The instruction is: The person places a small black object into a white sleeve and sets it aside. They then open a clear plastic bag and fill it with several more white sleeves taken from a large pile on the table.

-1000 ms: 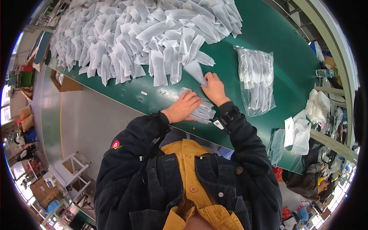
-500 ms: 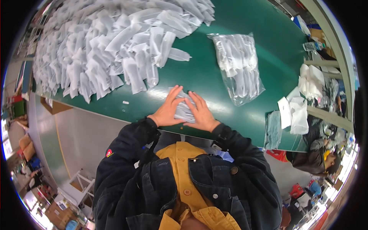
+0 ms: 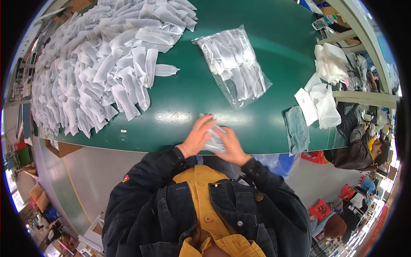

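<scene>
At the near edge of the green table (image 3: 171,137), a small whitish, translucent packet (image 3: 215,144) sits between my hands. My left hand (image 3: 198,136) grips its left side, fingers curled over the top and slightly smeared by motion. Along the other side my right hand (image 3: 232,148) is closed, with thumb and fingers against the packet. What the packet contains cannot be made out. Beyond my hands lies a clear plastic bag (image 3: 234,64) filled with several similar white packets in two rows. A large heap of loose white packets (image 3: 98,64) covers the table's left side.
A folded grey-green cloth (image 3: 296,129) lies near the right edge, beside white bags (image 3: 324,105). More white wrapping (image 3: 330,62) and a plastic bottle (image 3: 324,22) are by the metal frame (image 3: 364,98). A tiny white scrap (image 3: 123,131) rests below the heap. Another person (image 3: 357,147) is at far right.
The view has shifted, so the heap and the filled bag appear farther left. My hands stay on the packet, now tilted, and my left hand's fingers have curled more over it.
</scene>
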Action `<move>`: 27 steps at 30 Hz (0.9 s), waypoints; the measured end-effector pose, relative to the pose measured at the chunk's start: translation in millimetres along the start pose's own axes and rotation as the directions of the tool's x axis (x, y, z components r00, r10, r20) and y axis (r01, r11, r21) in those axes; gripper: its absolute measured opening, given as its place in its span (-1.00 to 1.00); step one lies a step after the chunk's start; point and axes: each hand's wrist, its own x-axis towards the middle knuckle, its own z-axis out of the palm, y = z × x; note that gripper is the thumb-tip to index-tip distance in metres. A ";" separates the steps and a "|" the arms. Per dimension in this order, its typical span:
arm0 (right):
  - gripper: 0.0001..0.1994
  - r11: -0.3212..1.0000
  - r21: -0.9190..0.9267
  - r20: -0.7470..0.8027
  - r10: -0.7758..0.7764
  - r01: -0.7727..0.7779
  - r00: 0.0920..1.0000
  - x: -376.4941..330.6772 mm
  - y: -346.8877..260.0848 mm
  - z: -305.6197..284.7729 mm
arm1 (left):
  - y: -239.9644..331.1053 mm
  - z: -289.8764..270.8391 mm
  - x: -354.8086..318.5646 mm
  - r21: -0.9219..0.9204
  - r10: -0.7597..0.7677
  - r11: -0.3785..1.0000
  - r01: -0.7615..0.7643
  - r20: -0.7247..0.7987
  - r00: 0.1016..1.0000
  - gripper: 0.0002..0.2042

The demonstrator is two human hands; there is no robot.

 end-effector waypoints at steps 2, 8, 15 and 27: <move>-0.10 0.971 0.128 0.014 0.200 -0.200 0.980 -37.1 5.5 -41.9 | 26.5 10.1 24.1 -0.017 -0.053 0.999 0.052 -0.100 0.994 -0.56; -0.16 0.416 0.877 -0.060 0.588 -0.238 0.807 -65.7 31.1 -106.5 | 40.0 31.6 98.5 0.169 -0.059 0.978 0.118 -0.319 0.946 -0.75; -0.17 0.383 0.895 0.078 0.373 -0.230 0.924 30.4 66.5 -93.4 | 31.2 40.6 97.3 -0.018 -0.108 0.994 0.110 -0.392 0.914 -0.92; -0.01 0.874 -0.253 -0.383 0.303 -0.415 0.872 101.1 44.9 -32.2 | 29.2 33.7 86.6 0.098 0.070 0.994 -0.048 -0.231 0.971 -0.94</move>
